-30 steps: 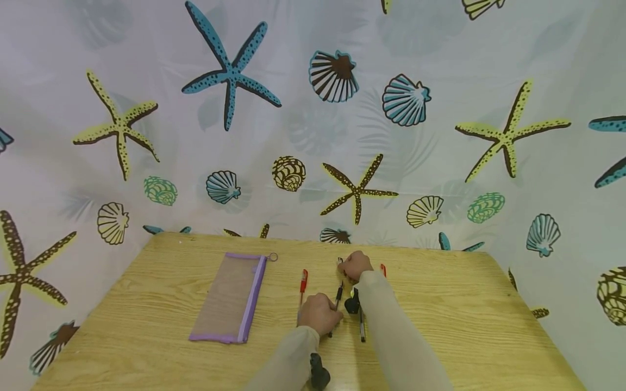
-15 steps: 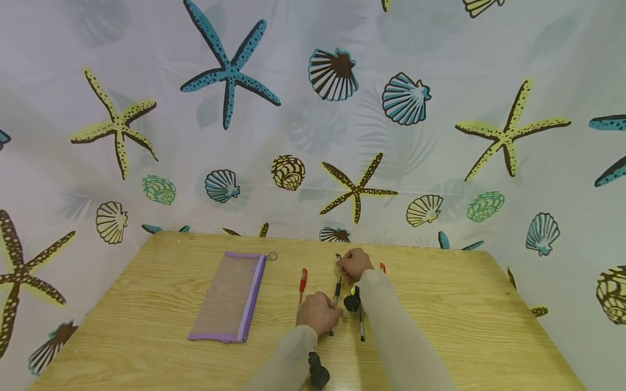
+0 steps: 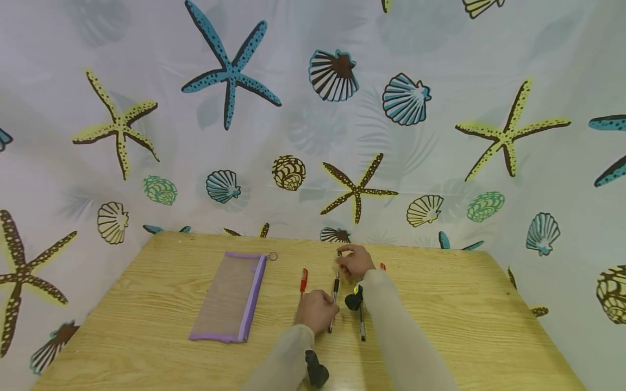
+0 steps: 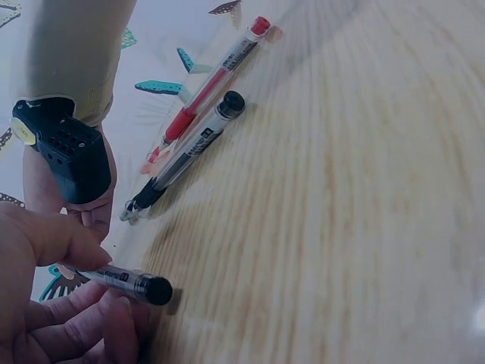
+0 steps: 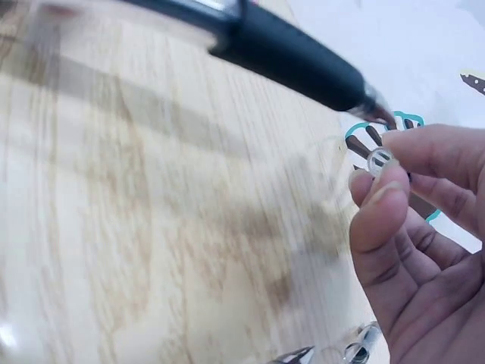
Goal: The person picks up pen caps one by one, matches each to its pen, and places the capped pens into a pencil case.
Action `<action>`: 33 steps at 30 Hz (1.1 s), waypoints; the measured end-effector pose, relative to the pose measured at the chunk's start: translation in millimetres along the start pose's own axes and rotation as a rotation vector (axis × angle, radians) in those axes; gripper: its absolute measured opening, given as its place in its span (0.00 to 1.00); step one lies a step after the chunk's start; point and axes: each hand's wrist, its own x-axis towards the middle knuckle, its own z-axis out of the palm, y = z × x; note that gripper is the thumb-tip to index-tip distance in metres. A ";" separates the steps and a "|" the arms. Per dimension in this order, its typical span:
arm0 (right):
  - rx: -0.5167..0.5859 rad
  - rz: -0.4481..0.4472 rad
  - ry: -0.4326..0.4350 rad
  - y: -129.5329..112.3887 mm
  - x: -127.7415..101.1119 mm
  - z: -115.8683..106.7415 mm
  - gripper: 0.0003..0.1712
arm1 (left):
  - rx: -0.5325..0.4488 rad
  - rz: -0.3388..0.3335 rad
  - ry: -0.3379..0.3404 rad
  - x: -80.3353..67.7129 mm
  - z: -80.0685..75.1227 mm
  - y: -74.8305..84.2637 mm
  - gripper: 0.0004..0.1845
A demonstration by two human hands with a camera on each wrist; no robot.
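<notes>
My left hand (image 3: 317, 311) pinches an uncapped black gel pen (image 3: 335, 290) near its rear end, thumb on top in the left wrist view. Its dark rubber grip and bare tip cross the top of the right wrist view, pointing at my right hand (image 3: 356, 262). Between thumb and fingertips, that hand holds a small clear pen cap (image 5: 379, 161) with its round opening facing the pen. Tip and cap look close but apart. Another black pen (image 4: 182, 155) and a red pen (image 4: 212, 87) lie side by side below my right forearm, which partly covers them in the head view.
Left of my left hand lies a red pen (image 3: 304, 279), its lower part hidden by the hand. A mesh zip pouch (image 3: 227, 298) with purple edging lies flat farther left on the wooden table (image 3: 464, 315). A patterned curtain (image 3: 313, 130) hangs behind the table.
The held pen has risen slightly and its tip has moved up, nearer the right hand. My right hand has turned a little and its fingers have spread more around the cap.
</notes>
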 end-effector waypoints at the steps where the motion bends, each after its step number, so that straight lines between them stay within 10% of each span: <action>1: 0.001 -0.011 -0.001 -0.8 -0.7 0.0 0.22 | -0.012 0.001 0.001 -0.5 -0.8 0.5 0.03; 33: 0.123 -0.119 -0.052 -21.8 -19.9 -9.5 0.12 | -0.171 -0.006 -0.001 3.1 -4.4 1.3 0.10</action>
